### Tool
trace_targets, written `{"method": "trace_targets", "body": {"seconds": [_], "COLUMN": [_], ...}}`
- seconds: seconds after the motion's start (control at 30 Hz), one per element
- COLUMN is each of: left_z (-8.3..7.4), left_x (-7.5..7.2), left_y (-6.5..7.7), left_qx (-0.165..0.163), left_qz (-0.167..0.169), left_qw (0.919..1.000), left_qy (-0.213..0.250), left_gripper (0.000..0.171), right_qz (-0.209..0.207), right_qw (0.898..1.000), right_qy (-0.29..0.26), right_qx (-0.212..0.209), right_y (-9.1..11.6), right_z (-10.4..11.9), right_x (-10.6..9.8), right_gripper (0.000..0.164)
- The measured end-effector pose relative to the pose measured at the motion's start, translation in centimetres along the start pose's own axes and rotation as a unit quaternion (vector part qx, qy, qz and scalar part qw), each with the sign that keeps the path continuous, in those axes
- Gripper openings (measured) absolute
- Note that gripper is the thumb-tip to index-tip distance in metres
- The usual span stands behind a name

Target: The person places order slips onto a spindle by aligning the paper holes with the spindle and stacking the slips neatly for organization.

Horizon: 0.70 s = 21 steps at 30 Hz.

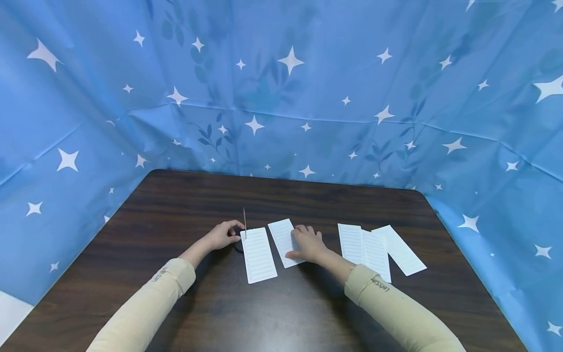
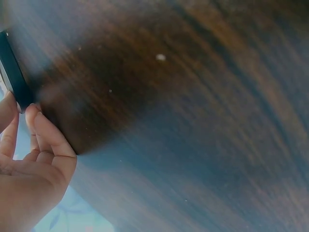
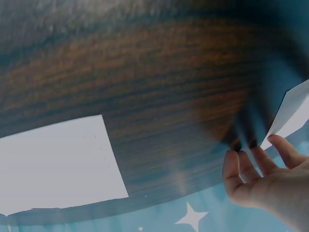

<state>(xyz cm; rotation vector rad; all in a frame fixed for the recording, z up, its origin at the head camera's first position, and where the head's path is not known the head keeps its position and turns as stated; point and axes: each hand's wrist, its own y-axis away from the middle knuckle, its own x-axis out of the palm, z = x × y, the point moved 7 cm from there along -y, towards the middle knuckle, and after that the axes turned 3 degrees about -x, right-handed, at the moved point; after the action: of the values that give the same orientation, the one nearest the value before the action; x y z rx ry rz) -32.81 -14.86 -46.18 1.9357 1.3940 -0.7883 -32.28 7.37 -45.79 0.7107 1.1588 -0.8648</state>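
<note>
We pinch dark-handled scissors (image 2: 15,72) in our left hand (image 1: 222,236); our right hand (image 1: 309,245), fingers spread, rests on lined paper (image 1: 281,240).

The right hand (image 1: 308,244) hides part of the lined sheet (image 1: 279,240) beneath it; the left hand (image 1: 223,235) partly covers the dark-handled tool (image 1: 245,224), too small to identify surely. Cuff lettering (image 1: 380,284) is illegible. Both sleeves (image 1: 142,308) leave the near edge. The right wrist view crops a white paper (image 3: 60,166) at left and blurs the tabletop (image 3: 145,87).
</note>
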Motion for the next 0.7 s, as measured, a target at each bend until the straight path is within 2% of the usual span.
{"method": "trace_targets", "body": {"seconds": [0.5,0.6,0.7], "left_z": [-0.07,-0.11,-0.04], "left_x": [-0.33,-0.26,-0.09], "left_y": [-0.03,-0.03,-0.08], "left_qx": [0.001,0.003,-0.002], "left_qz": [-0.001,0.002,0.007], "left_qw": [1.0,1.0,1.0], "left_qy": [-0.003,-0.004,-0.005], "left_gripper": [0.027,0.027,0.028], "right_qz": [-0.065,-0.086,-0.107], "right_qw": [0.997,0.992,0.982], "right_qy": [-0.042,-0.087,-0.153], "right_qx": [0.01,0.019,0.031], "right_y": [0.39,0.4,0.46], "right_z": [0.27,0.16,-0.02], "right_x": [-0.51,-0.42,-0.25], "right_gripper": [0.047,0.041,0.044]}}
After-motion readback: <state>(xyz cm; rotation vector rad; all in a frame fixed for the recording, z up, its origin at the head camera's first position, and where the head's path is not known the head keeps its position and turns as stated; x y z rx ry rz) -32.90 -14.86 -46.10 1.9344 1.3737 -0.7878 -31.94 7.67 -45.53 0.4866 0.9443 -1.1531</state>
